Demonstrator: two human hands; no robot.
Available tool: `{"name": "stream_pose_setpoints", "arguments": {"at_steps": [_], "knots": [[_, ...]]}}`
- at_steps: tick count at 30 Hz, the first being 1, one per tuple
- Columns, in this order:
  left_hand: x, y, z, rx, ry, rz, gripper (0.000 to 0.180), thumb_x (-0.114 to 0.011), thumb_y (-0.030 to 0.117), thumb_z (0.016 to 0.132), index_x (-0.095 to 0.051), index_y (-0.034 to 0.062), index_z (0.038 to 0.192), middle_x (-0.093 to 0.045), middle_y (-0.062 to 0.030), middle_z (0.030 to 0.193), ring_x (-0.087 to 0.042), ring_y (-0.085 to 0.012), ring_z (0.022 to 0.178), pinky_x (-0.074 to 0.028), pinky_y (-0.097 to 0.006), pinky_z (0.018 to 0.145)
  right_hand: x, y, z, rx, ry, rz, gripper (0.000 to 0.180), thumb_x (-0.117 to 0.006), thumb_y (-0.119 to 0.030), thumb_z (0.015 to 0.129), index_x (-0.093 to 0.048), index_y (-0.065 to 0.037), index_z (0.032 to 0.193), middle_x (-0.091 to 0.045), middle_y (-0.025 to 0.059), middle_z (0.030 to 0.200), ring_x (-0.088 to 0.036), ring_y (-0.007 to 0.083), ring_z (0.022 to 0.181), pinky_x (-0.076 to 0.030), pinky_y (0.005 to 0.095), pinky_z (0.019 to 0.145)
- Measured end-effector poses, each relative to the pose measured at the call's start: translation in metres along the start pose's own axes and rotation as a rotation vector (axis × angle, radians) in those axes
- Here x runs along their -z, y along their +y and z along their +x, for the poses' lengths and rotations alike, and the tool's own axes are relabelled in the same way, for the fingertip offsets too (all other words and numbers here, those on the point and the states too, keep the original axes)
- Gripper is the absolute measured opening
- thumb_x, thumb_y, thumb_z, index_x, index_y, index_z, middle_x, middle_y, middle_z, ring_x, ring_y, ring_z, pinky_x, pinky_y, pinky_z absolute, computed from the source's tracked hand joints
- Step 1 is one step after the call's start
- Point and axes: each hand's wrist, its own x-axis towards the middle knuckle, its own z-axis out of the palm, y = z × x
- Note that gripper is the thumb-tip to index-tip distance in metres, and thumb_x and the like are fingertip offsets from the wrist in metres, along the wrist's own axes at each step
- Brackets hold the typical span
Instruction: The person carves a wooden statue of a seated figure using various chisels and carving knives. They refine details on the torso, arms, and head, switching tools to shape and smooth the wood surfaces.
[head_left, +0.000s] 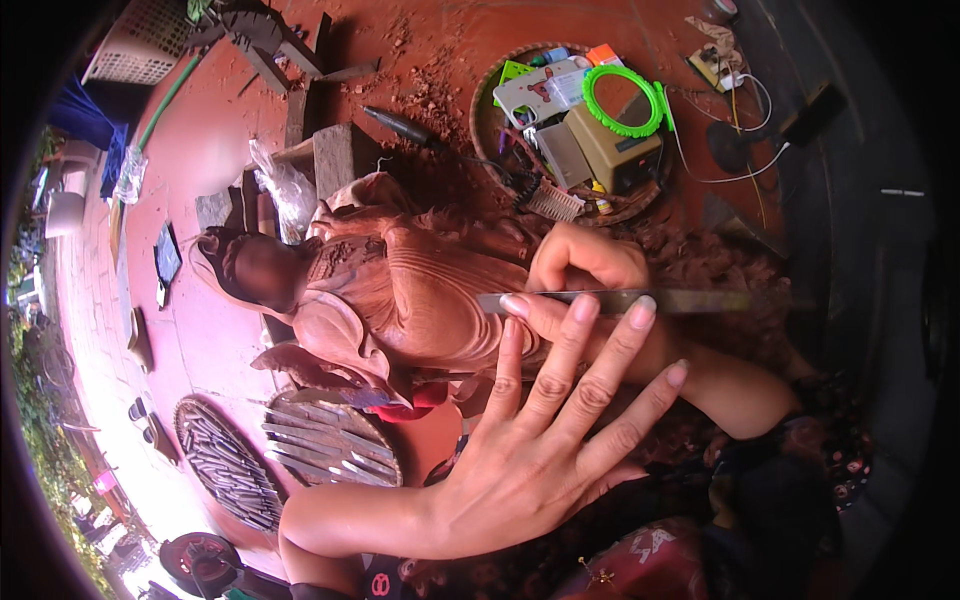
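A reddish-brown carved wooden statue [425, 285] lies on its side before me, its robe cut in flowing folds. My right hand [590, 265] is closed round a long flat steel chisel [625, 301], its thumb along the blade and the tip over the robe. My left hand [555, 430] reaches from the lower left, back up, with its fingers stretched and spread. Some of its fingertips rest on or just over the chisel. Its thumb is mostly hidden, and it covers part of the statue's lower side.
Two round trays, one of narrow chisels [230, 465] and one of flat blades [330, 440], stand lower left. A basket [478, 115] holds a green-framed mirror [590, 85], a box and a brush. Wooden blocks [345, 158] and wood chips lie beyond; cables [735, 178] run right.
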Motion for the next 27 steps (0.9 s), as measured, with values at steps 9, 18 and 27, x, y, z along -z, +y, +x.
{"name": "stream_pose_setpoints", "arguments": {"at_steps": [9,18,27], "knots": [[0.001,-0.004,-0.004,-0.028,0.253,-0.101,0.067,-0.074,0.033,0.079,-0.054,0.0117,0.139,-0.041,-0.0265,0.147,-0.043,-0.0369,0.136,-0.039,-0.05,0.107,-0.004,0.016,-0.002,0.352,-0.037,0.1,0.019,-0.079,-0.011,0.08,-0.066,-0.003,0.093,-0.07,0.0073,0.084,-0.068,0.0154,0.076,-0.055,0.028,0.069],[0.114,-0.098,0.024,0.042,0.02,0.051,0.049,-0.083,0.009,0.062,-0.069,0.0031,0.109,-0.07,-0.0078,0.107,-0.064,-0.0209,0.105,-0.052,-0.034,0.088,0.003,-0.012,-0.009,0.063,-0.134,0.162,0.012,-0.065,-0.003,0.092,-0.063,0.004,0.101,-0.069,0.0101,0.095,-0.065,0.0127,0.088,-0.051,0.0261,0.08],[0.113,-0.07,0.081,-0.044,-0.465,0.161,0.025,-0.076,0.013,0.073,-0.073,0.0018,0.095,-0.068,-0.0075,0.08,-0.062,-0.0214,0.077,-0.05,-0.032,0.07,-0.007,-0.003,-0.002,0.198,-0.086,-0.033,0.013,-0.067,-0.006,0.091,-0.069,0.005,0.098,-0.066,0.0142,0.113,-0.063,0.0171,0.103,-0.049,0.0273,0.087]]}}
